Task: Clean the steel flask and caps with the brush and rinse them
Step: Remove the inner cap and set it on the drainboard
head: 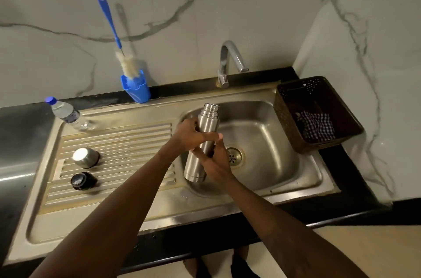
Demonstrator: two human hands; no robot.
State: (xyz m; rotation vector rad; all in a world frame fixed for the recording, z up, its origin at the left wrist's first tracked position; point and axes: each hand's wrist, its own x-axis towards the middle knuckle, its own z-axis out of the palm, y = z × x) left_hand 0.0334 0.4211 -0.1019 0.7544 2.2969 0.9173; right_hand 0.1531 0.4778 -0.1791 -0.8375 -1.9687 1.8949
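while we hold steel flask (207, 119) tilted over sink (273, 139), left grip (192, 134) wraps its middle, right grip (215, 162) seemingly curls round lower body.

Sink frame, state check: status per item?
steel flask: uncapped, tilted over the basin, gripped by left hand and right hand
steel cap: off, on the drainboard
black cap: off, on the drainboard
brush: standing in blue holder, untouched
tap: no water stream visible
plastic bottle: capped
basket: holds checked cloth
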